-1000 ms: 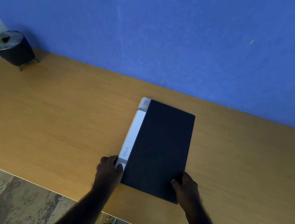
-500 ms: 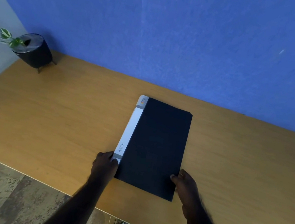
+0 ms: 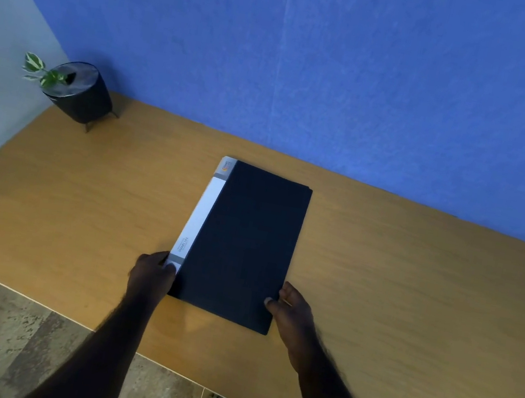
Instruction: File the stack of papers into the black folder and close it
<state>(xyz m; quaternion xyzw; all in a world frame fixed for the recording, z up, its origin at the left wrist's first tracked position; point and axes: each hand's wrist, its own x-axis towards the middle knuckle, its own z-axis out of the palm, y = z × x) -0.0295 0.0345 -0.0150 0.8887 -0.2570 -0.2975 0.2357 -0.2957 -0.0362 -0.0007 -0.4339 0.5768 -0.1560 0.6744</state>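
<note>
The black folder [image 3: 247, 241] lies closed and flat on the wooden table [image 3: 412, 293], with its white and grey spine on the left side. My left hand [image 3: 151, 275] grips the near end of the spine, thumb on top. My right hand [image 3: 292, 311] holds the near right corner of the cover, thumb pressed on its top. No loose papers are visible; whatever is inside the folder is hidden.
A small black plant pot [image 3: 78, 95] with a green sprig stands at the far left corner of the table. A blue wall runs along the table's far edge. The near table edge sits just behind my wrists, with patterned floor below.
The view has shifted, so the pot shows further right in the frame. Both hands stay on the folder's near corners, and the folder stays closed.
</note>
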